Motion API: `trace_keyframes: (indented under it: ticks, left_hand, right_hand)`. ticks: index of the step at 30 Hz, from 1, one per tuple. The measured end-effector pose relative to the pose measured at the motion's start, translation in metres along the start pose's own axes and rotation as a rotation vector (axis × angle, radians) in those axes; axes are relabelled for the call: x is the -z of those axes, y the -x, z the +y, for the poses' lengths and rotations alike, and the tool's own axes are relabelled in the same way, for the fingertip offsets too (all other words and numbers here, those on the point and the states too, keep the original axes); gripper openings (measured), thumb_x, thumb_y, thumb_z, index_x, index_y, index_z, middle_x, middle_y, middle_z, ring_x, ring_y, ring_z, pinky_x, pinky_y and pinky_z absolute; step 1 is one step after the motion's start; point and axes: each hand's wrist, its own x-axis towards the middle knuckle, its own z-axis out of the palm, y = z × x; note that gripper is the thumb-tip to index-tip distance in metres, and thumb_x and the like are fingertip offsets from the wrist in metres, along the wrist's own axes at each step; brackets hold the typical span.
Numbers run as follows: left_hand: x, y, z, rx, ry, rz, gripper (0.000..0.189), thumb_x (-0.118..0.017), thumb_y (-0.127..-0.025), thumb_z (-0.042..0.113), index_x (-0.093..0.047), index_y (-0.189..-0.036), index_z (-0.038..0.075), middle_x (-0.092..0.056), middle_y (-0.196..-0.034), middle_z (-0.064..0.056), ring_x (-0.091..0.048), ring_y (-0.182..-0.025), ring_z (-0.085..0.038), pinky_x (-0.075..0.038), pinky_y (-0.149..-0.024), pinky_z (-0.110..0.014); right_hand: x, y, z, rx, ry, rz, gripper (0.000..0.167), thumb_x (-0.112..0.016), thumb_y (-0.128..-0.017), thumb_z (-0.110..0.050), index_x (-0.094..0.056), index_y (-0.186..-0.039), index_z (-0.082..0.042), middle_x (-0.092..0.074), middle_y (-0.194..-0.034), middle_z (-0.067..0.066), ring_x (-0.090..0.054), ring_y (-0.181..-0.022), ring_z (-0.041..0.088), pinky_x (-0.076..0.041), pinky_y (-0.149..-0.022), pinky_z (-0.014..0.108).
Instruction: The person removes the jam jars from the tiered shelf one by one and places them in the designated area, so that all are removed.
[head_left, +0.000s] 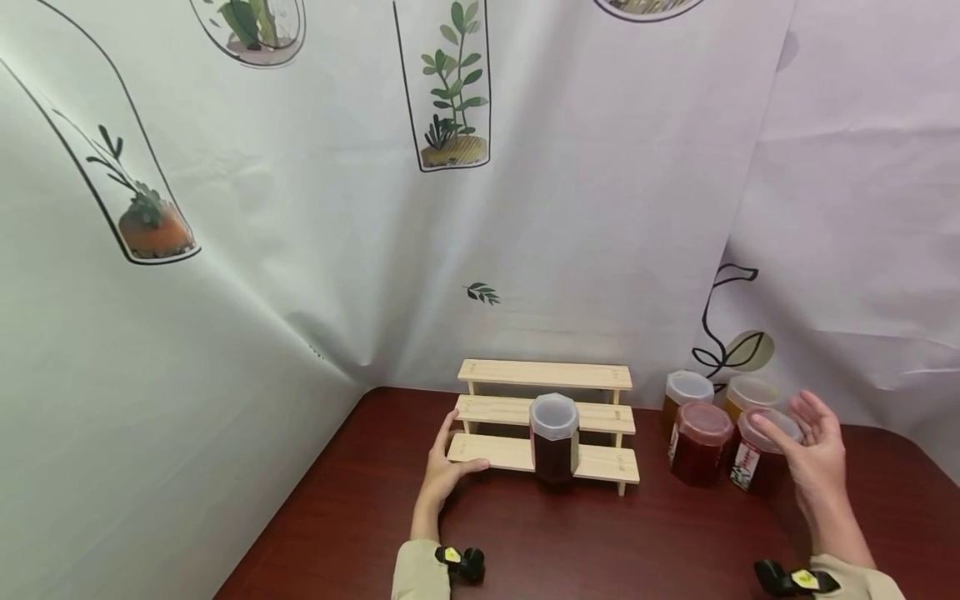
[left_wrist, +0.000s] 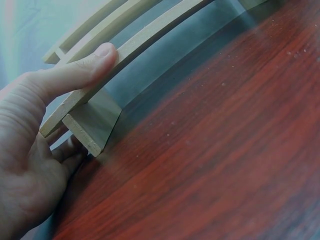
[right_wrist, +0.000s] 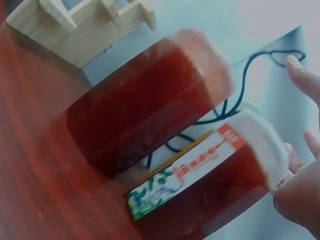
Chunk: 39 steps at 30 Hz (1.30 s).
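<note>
A light wooden three-tier stand [head_left: 495, 451] is on the dark red table. My left hand [head_left: 442, 475] grips its left end; in the left wrist view the thumb [left_wrist: 95, 65] lies on the lowest board, other fingers below it. A dark jar with a whitish lid [head_left: 555, 437] stands at the stand's middle; whether it rests on the lowest board or just before it, I cannot tell. My right hand [head_left: 817, 458], fingers spread, is beside the lid of a labelled dark red jar [right_wrist: 200, 200]; contact is unclear. A red-lidded jar [head_left: 699, 446] stands left of that one.
Two amber jars with whitish lids, one at the left [head_left: 686, 388] and one at the right [head_left: 750, 392], stand behind the red ones. A white curtain [head_left: 585, 250] printed with plants hangs at the table's back and left edges.
</note>
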Motion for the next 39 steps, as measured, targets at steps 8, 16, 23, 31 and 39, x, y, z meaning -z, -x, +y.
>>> trace_keyframes:
  ticks: [8,16,23,31,39]
  left_hand:
    - [0.004,0.0,-0.002,-0.012,-0.024,0.007,0.105,-0.089,-0.066,0.006,-0.032,-0.153,0.025,-0.052,-0.135,-0.02,-0.055,-0.105,-0.019,-0.044,-0.09,-0.029]
    - [0.006,-0.001,-0.001,-0.014,-0.015,0.021,0.105,-0.089,-0.066,0.004,-0.033,-0.152,0.025,-0.053,-0.134,-0.02,-0.055,-0.104,-0.017,-0.044,-0.089,-0.026]
    - [0.007,-0.002,-0.001,-0.019,-0.002,0.028,0.104,-0.089,-0.066,0.004,-0.034,-0.152,0.024,-0.053,-0.133,-0.021,-0.055,-0.102,-0.017,-0.044,-0.087,-0.023]
    - [0.006,-0.001,-0.002,-0.022,-0.005,0.009,0.104,-0.088,-0.066,0.004,-0.033,-0.152,0.024,-0.052,-0.134,-0.02,-0.055,-0.102,-0.017,-0.044,-0.088,-0.025]
    - [0.0,0.002,-0.003,-0.027,-0.009,-0.002,0.107,-0.089,-0.065,0.004,-0.031,-0.153,0.022,-0.051,-0.135,-0.021,-0.055,-0.104,-0.017,-0.044,-0.09,-0.031]
  right_hand:
    - [-0.014,0.012,-0.021,0.158,0.106,-0.107,0.074,-0.067,-0.09,-0.003,-0.031,-0.151,-0.026,-0.042,-0.145,-0.012,-0.026,-0.141,0.0,-0.024,-0.107,0.003]
    - [-0.043,0.026,-0.033,0.258,-0.241,-0.308,0.062,-0.06,-0.089,0.011,-0.043,-0.141,-0.018,-0.054,-0.126,-0.017,-0.042,-0.129,-0.003,-0.024,-0.113,0.011]
    - [-0.086,0.048,-0.02,0.289,-0.284,-0.551,0.061,-0.058,-0.087,0.016,-0.042,-0.14,-0.009,-0.06,-0.122,-0.015,-0.056,-0.113,-0.005,-0.044,-0.092,0.008]
    - [-0.145,0.08,0.007,0.204,-0.08,-0.722,0.067,-0.065,-0.087,0.005,-0.031,-0.144,0.009,-0.057,-0.13,-0.004,-0.054,-0.115,-0.008,-0.041,-0.097,0.009]
    - [-0.184,0.097,0.017,0.05,0.065,-0.735,0.078,-0.073,-0.084,-0.005,-0.03,-0.15,-0.008,-0.046,-0.142,0.018,-0.049,-0.109,-0.012,-0.04,-0.093,0.012]
